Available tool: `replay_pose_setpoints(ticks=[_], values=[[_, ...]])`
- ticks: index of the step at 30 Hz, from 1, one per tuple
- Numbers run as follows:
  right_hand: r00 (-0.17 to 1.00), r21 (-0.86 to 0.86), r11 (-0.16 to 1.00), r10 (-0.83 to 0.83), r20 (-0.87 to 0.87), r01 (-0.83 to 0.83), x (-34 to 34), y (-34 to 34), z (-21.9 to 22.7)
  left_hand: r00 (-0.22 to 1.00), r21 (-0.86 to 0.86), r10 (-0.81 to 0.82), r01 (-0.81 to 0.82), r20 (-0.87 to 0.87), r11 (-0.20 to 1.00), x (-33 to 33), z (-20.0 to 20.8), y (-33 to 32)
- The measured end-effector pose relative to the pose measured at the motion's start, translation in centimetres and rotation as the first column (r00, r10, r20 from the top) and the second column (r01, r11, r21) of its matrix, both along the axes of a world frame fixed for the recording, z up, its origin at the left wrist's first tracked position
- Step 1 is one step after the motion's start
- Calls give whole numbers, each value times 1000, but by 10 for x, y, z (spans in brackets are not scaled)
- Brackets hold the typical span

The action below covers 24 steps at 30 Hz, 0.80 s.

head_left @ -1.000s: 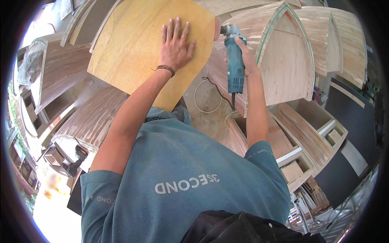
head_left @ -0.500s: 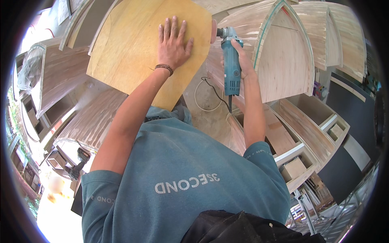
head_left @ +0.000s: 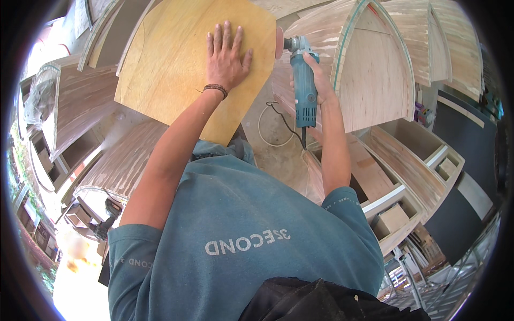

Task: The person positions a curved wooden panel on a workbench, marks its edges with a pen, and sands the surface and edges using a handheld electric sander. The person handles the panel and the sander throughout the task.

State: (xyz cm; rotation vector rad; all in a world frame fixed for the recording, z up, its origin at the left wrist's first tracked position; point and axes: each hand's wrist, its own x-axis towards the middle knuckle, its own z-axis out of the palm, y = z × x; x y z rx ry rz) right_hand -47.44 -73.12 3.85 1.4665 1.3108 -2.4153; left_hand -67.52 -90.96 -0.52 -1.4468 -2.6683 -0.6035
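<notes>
My left hand (head_left: 225,61) lies flat with its fingers spread on a yellowish plywood panel (head_left: 171,59). In my right hand (head_left: 320,83) is a teal angle grinder (head_left: 305,91), its body upright in the picture and its grey head towards the far side. A reddish round disc (head_left: 279,43) on the grinder's head stands on edge against the right edge of the panel. From the grinder's lower end a dark power cord (head_left: 303,140) runs down to the floor. The fingers wrapped behind the grinder are partly hidden.
Pointed wooden cabinets (head_left: 375,80) with pale, patchy surfaces crowd the right side. Below them lies an open wooden unit (head_left: 399,211) with compartments. More wooden pieces (head_left: 80,101) stand at the left, one with clear plastic (head_left: 42,96). A pale hose loop (head_left: 259,128) rests on the floor.
The grinder and my right hand have shifted slightly left and towards me along the panel's edge. My left hand stays flat on the panel.
</notes>
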Motion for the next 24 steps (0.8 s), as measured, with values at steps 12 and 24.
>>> replay_pose_setpoints(ticks=[12, 24], values=[[1000, -22, 1000, 1, -27, -2, 2, -5, 8, 1000, -5, 5, -5, -22, 1000, 0, -1, 0], [999, -31, 998, -46, 21, 47, 14, -23, 6, 1000, -16, 5, -5, -28, 1000, 1, -1, 1]])
